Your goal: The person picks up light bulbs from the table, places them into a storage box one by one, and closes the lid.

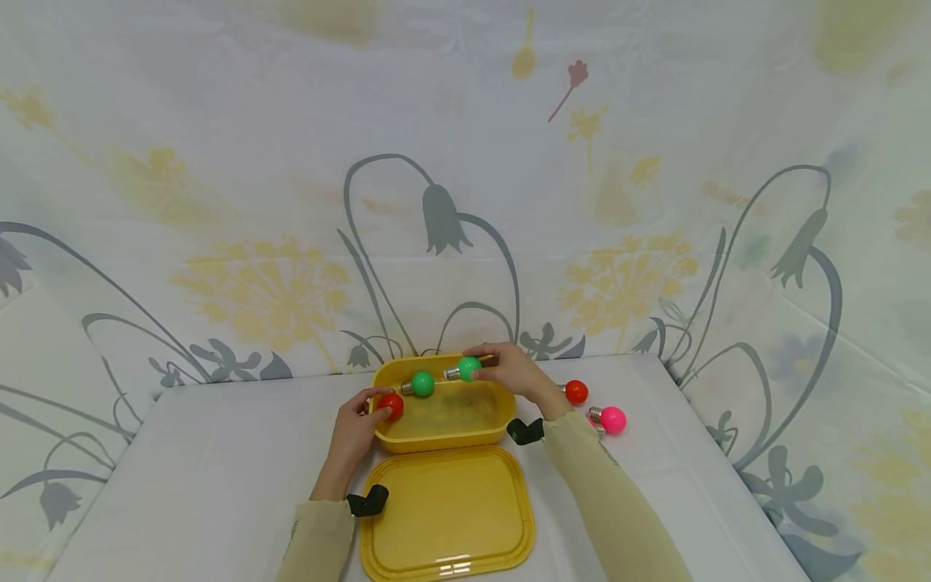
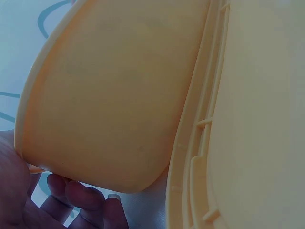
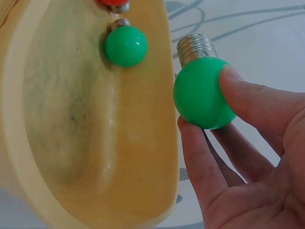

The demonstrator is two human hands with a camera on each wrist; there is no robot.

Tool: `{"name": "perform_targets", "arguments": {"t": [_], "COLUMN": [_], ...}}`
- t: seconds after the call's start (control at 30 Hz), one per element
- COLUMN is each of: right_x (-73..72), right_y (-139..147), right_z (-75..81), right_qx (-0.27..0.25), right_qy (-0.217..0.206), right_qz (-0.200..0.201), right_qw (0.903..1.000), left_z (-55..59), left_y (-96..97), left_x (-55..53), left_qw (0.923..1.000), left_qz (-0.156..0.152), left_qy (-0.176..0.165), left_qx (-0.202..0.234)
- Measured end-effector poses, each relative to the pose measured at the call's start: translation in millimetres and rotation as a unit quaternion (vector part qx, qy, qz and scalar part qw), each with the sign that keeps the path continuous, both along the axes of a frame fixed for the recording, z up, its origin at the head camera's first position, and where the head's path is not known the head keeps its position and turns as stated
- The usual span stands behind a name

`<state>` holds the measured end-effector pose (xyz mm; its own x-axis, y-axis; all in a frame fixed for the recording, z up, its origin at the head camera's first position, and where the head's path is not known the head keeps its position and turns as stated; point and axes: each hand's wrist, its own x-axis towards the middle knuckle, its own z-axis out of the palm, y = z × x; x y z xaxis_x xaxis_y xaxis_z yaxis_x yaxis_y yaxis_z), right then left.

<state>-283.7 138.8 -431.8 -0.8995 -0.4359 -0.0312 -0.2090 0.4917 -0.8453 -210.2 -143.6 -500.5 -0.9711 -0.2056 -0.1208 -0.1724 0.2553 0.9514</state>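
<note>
My right hand [image 1: 512,370] pinches a green light bulb [image 3: 202,95] between thumb and fingers, its metal screw base pointing left in the head view. In the right wrist view this bulb shows beside the rim of a yellow plastic container [image 1: 451,444]. A second green bulb [image 1: 423,384] and a red bulb [image 1: 391,406] lie inside the container. At the container's left end, my left hand [image 1: 354,432] grips the rim close to the red bulb. The left wrist view shows its curled fingers [image 2: 90,198] against the outside of the wall.
The yellow lid [image 1: 447,513] lies flat on the white-covered table [image 1: 240,469] in front of the container. To the right are another red bulb [image 1: 577,392] and a pink bulb [image 1: 613,419], with one more partly hidden behind the right sleeve. A patterned cloth [image 1: 465,283] hangs behind.
</note>
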Motion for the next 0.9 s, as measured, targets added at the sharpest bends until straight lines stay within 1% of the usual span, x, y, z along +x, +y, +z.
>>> {"name": "perform_targets", "arguments": {"t": [0.23, 0.4, 0.67, 0.9], "right_x": [-6.0, -8.8, -14.8, -18.8], "right_y": [-4.2, -7.1, -10.6, -13.0], "right_z": [-6.0, -8.5, -14.5, -19.7], "right_qx": [-0.006, 0.000, 0.001, 0.007], "right_qy": [-0.014, -0.025, -0.016, -0.027], "right_qz": [-0.001, -0.007, 0.006, 0.000], "right_qw": [0.9999, 0.9997, 0.9998, 0.9996], "left_z": [-1.7, -3.1, -4.7, -4.0], "left_y": [-0.7, -0.8, -1.3, -0.9], "left_x": [-1.4, -2.2, -3.0, -2.1], "left_qw": [1.0000, 1.0000, 1.0000, 1.0000], "left_qz": [0.000, -0.003, -0.003, -0.002], "left_qy": [-0.004, -0.005, -0.001, -0.002], "left_qx": [0.003, 0.006, 0.000, -0.001]}}
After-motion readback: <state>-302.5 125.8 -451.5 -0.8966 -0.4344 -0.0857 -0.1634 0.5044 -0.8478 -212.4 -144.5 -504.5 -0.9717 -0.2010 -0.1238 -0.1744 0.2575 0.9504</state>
